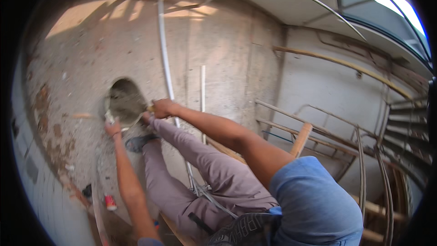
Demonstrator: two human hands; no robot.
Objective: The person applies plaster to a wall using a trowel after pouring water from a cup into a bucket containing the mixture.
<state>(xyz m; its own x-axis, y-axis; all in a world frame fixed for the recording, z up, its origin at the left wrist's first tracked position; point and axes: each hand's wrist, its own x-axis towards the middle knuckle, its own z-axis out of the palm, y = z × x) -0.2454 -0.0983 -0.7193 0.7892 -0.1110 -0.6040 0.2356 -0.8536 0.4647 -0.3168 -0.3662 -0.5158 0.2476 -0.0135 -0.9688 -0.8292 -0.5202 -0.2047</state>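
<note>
Flanking a bucket (108,105) of grey paste (125,102) on the floor (91,64), likely to steady it: right hand (164,108) gripped a yellowish handle-like piece (149,109) beside it; left hand (114,128) sat at its near-left edge, closure too blurred to tell.

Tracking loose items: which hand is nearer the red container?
Left. The left hand is by the left side of the bucket, beyond the red container; the right hand is farther, on the bucket's right.
</note>
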